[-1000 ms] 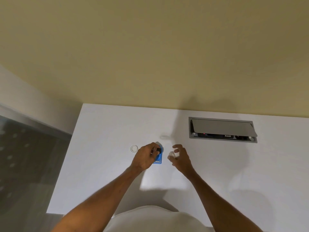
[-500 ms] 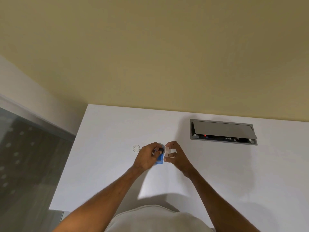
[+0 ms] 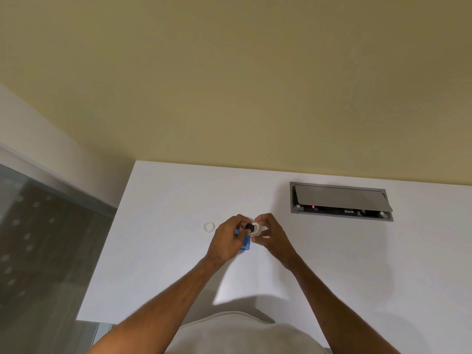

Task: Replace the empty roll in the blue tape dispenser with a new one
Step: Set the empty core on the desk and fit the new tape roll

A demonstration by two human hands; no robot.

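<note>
The blue tape dispenser [image 3: 244, 243] lies on the white table [image 3: 332, 264], mostly hidden under my left hand [image 3: 226, 241]. My left fingers pinch a small black hub [image 3: 249, 227]. Right against that hub is a new clear tape roll [image 3: 256, 229], gripped by my right hand [image 3: 272, 235]. Both hands meet just above the dispenser. A small white ring [image 3: 209, 226], an empty roll core, lies flat on the table to the left of my left hand.
A grey cable box [image 3: 341, 204] with a half-raised flap is set into the table at the back right. The table ends at a yellow wall behind and at an edge on the left, beside a dark glass panel [image 3: 38, 251].
My right hand has moved left with the tape roll and brought it against the black hub held in my left hand. The two hands were apart a second ago.
</note>
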